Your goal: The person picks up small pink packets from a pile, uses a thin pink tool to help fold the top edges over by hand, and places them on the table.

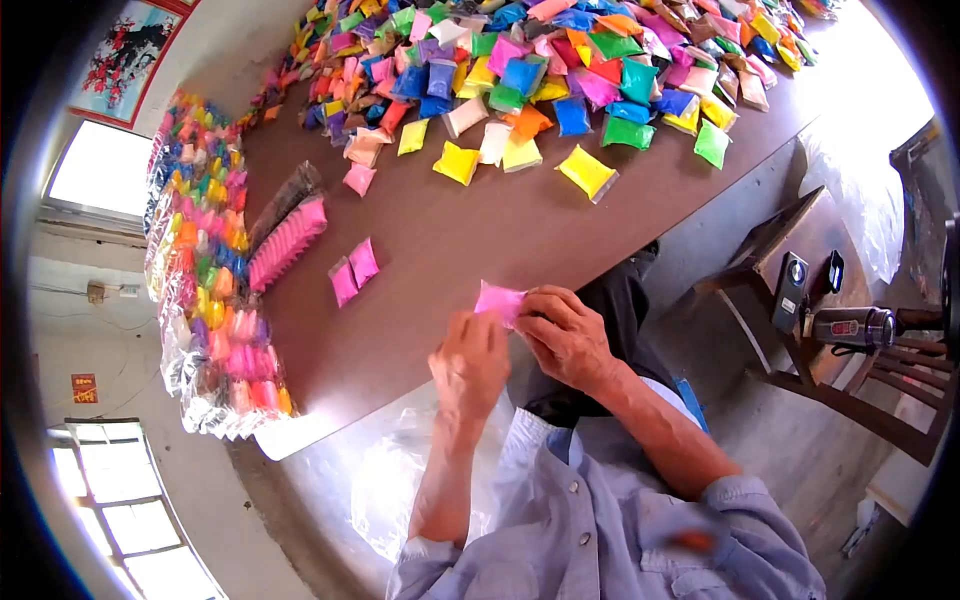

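Observation:
Between both hands, close over the table's near edge, is a small pink packet (pixel 499 301) in a clear wrapper. My right hand (pixel 567 335) pinches its right end. The fingers of my left hand (pixel 472 362) are closed at its lower left side and partly hide it. Further left on the brown table (pixel 420 255) lie two more pink packets, one packet (pixel 364 260) beside another packet (pixel 343 281). Behind them a row of pink packets (pixel 288 243) stands pressed together, with a dark bundle (pixel 284 203) along its far side.
A large heap of coloured packets (pixel 520 75) covers the table's far side, with a yellow packet (pixel 588 174) at its front. Bagged packets (pixel 215 290) line the left edge. On the right, a wooden stool (pixel 800 245) carries a phone-like device (pixel 790 290) and a flask (pixel 850 328).

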`<state>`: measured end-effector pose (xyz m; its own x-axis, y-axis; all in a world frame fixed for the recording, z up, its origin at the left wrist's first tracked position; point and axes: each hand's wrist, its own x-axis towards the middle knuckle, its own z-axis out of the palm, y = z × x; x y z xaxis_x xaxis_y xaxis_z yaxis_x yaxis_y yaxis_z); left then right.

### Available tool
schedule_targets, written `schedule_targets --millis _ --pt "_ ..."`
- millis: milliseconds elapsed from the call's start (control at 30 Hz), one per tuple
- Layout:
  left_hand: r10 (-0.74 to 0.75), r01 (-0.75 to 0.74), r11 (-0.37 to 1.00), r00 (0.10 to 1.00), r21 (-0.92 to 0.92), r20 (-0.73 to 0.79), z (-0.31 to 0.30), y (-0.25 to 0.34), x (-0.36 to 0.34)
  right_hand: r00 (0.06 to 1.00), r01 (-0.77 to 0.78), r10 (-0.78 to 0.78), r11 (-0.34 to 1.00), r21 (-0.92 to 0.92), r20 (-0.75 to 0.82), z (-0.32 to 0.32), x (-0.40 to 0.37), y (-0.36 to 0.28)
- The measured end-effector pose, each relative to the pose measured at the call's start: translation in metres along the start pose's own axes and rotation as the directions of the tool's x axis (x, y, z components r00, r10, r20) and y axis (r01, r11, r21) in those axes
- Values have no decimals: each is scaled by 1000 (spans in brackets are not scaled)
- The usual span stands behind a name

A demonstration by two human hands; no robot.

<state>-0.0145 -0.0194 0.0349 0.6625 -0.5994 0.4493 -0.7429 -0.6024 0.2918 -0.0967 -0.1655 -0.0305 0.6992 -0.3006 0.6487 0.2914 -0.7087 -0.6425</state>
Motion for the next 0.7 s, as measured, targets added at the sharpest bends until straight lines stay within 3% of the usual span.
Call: schedule_targets --millis 33,267,333,567,633,700 --pt "10 -10 1000 998 8 56 1 4 -2 1000 -6 6 1000 0 11 -1 1 0" --pt "-87 84 985 996 154 17 3 -22 7 1000 9 -9 1000 -10 4 1 2 3" --pt "-80 80 996 997 24 -24 -2 -19 5 1000 -8 8 1000 -12 -10 1 -1 1" --pt "-128 127 991 991 -40 -42 -11 -12 2 1000 -18 18 1000 -3 0 0 1 0" --pt "-315 310 927 949 -209 10 -15 -21 1 999 -32 32 999 3 5 1 -2 1" --pt "-344 340 892 938 -299 40 -16 -23 2 1000 -22 22 1000 0 2 2 -4 3"
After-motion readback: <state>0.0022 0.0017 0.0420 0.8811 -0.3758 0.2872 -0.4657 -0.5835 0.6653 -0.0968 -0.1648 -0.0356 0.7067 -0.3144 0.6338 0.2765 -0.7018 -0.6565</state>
